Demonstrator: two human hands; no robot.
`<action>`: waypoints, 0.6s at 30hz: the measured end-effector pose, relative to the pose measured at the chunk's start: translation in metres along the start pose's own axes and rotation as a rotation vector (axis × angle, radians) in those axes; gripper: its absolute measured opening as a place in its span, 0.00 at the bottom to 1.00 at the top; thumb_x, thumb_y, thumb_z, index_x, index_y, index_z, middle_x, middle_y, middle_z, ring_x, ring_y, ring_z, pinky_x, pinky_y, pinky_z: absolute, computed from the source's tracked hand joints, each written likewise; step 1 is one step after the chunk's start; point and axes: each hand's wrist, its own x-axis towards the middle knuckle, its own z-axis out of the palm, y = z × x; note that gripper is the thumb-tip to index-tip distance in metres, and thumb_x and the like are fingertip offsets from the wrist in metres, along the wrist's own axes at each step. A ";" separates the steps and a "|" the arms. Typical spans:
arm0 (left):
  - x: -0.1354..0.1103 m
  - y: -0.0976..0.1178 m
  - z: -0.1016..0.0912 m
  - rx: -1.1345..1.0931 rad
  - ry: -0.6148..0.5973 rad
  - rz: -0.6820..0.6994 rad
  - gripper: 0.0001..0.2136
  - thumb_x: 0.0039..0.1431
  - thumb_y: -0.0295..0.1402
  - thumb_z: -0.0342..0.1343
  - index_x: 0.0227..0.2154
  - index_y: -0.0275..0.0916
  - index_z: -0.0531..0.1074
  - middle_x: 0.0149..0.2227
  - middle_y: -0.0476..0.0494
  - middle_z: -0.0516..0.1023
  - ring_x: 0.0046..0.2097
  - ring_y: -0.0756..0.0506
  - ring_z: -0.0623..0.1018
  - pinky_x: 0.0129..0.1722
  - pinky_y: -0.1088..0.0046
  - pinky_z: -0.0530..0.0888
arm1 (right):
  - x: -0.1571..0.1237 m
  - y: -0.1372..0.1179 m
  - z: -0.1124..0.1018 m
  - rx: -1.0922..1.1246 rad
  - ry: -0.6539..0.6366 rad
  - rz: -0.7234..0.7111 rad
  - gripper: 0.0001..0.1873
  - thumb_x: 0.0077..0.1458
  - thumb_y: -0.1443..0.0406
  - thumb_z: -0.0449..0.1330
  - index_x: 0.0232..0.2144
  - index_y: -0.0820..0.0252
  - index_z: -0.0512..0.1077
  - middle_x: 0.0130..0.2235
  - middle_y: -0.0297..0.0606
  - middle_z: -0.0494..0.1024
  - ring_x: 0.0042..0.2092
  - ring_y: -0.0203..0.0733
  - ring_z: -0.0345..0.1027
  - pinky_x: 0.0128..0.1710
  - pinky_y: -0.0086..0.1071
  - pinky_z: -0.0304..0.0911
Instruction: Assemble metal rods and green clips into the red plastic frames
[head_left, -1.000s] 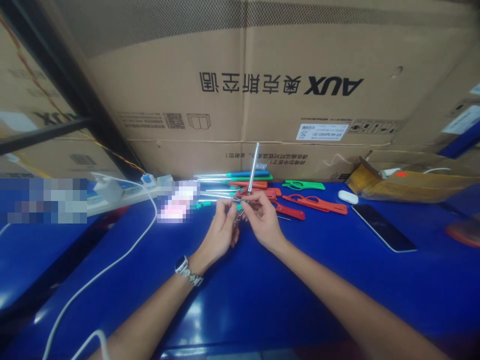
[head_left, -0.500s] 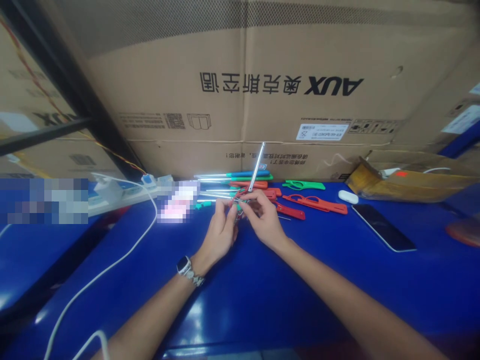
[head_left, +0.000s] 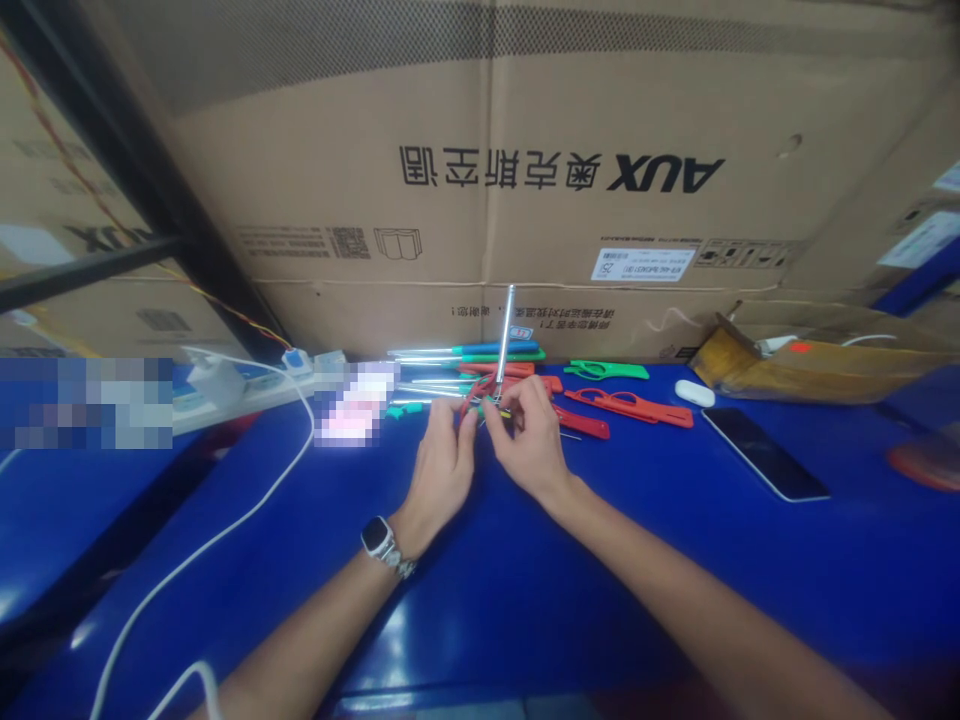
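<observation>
Between my hands is a long-necked lighter, its red housing (head_left: 469, 396) partly hidden by my fingers and its silver metal tube (head_left: 506, 330) pointing up and away. My left hand (head_left: 441, 455) is closed on the red housing, thumb and fingers pinching its near side. My right hand (head_left: 534, 440) is closed at the other side near the tube's base, thumb and forefinger together at a small green piece (head_left: 486, 404). Just behind my hands lie lighters with silver tubes and a blue handle (head_left: 499, 349) among them. Red lighter housings (head_left: 637, 407) and a green housing (head_left: 615, 370) lie to the right.
A blue table (head_left: 480, 600) spans the view, with a large cardboard box (head_left: 337, 120) standing behind it. On the right are a phone (head_left: 766, 455), a small white case (head_left: 695, 392) and a brown package (head_left: 832, 370). A power strip (head_left: 330, 366) and white cable (head_left: 247, 520) occupy the left.
The silver tube has swung left and stands more upright. My hands have shifted slightly, and the right fingertips have moved on the lighter while both hands stay at it.
</observation>
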 end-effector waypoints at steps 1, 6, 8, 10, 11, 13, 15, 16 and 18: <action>0.000 0.000 0.000 0.100 0.027 0.058 0.10 0.68 0.42 0.47 0.41 0.42 0.64 0.36 0.44 0.73 0.35 0.44 0.75 0.34 0.68 0.71 | 0.001 -0.002 -0.001 -0.062 -0.025 0.000 0.11 0.61 0.61 0.55 0.27 0.56 0.62 0.31 0.34 0.67 0.28 0.36 0.60 0.28 0.31 0.56; 0.001 0.001 -0.001 0.345 0.037 0.159 0.09 0.70 0.39 0.42 0.43 0.42 0.63 0.43 0.41 0.72 0.42 0.41 0.75 0.42 0.63 0.69 | 0.003 -0.013 -0.002 -0.217 -0.165 0.095 0.14 0.63 0.61 0.50 0.25 0.56 0.61 0.22 0.30 0.65 0.23 0.36 0.56 0.26 0.31 0.47; 0.001 0.000 -0.001 0.326 0.030 0.147 0.09 0.70 0.39 0.42 0.43 0.42 0.62 0.43 0.41 0.73 0.43 0.41 0.75 0.42 0.63 0.69 | 0.003 -0.016 -0.002 -0.223 -0.195 0.140 0.14 0.64 0.60 0.49 0.26 0.56 0.61 0.21 0.29 0.65 0.21 0.36 0.56 0.25 0.31 0.45; 0.000 0.000 0.000 0.281 0.018 0.130 0.09 0.71 0.40 0.42 0.43 0.42 0.62 0.41 0.42 0.74 0.42 0.41 0.76 0.41 0.64 0.69 | 0.003 -0.016 -0.002 -0.211 -0.216 0.163 0.14 0.65 0.60 0.47 0.27 0.55 0.62 0.21 0.29 0.65 0.21 0.37 0.57 0.25 0.31 0.44; 0.000 -0.001 0.000 0.256 0.011 0.120 0.09 0.71 0.40 0.41 0.43 0.42 0.62 0.40 0.43 0.74 0.41 0.41 0.76 0.41 0.64 0.69 | 0.003 -0.016 -0.002 -0.205 -0.223 0.169 0.13 0.65 0.60 0.47 0.28 0.55 0.63 0.21 0.29 0.66 0.21 0.37 0.58 0.25 0.31 0.44; -0.001 -0.001 0.002 0.215 0.004 0.098 0.09 0.71 0.40 0.41 0.43 0.42 0.62 0.38 0.44 0.74 0.39 0.42 0.76 0.40 0.65 0.68 | 0.002 -0.015 -0.001 -0.194 -0.231 0.174 0.13 0.65 0.60 0.46 0.29 0.55 0.63 0.21 0.30 0.66 0.21 0.38 0.59 0.25 0.30 0.44; -0.002 0.000 0.003 0.176 0.016 0.078 0.09 0.71 0.41 0.42 0.43 0.42 0.62 0.37 0.45 0.74 0.38 0.43 0.75 0.38 0.66 0.68 | 0.001 -0.013 0.000 -0.178 -0.230 0.181 0.12 0.64 0.60 0.46 0.29 0.55 0.63 0.21 0.30 0.67 0.22 0.38 0.59 0.25 0.30 0.45; -0.002 0.001 0.003 0.154 0.024 0.069 0.09 0.70 0.41 0.43 0.43 0.42 0.62 0.37 0.45 0.74 0.37 0.43 0.75 0.38 0.66 0.68 | 0.001 -0.013 0.000 -0.168 -0.227 0.183 0.13 0.64 0.60 0.46 0.29 0.55 0.63 0.21 0.31 0.67 0.22 0.38 0.59 0.25 0.30 0.46; -0.002 0.002 0.004 0.117 0.038 0.056 0.09 0.70 0.41 0.44 0.42 0.41 0.62 0.36 0.45 0.75 0.36 0.43 0.75 0.36 0.67 0.67 | 0.001 -0.012 0.001 -0.157 -0.226 0.179 0.13 0.65 0.60 0.46 0.29 0.55 0.64 0.22 0.31 0.69 0.22 0.38 0.59 0.25 0.30 0.46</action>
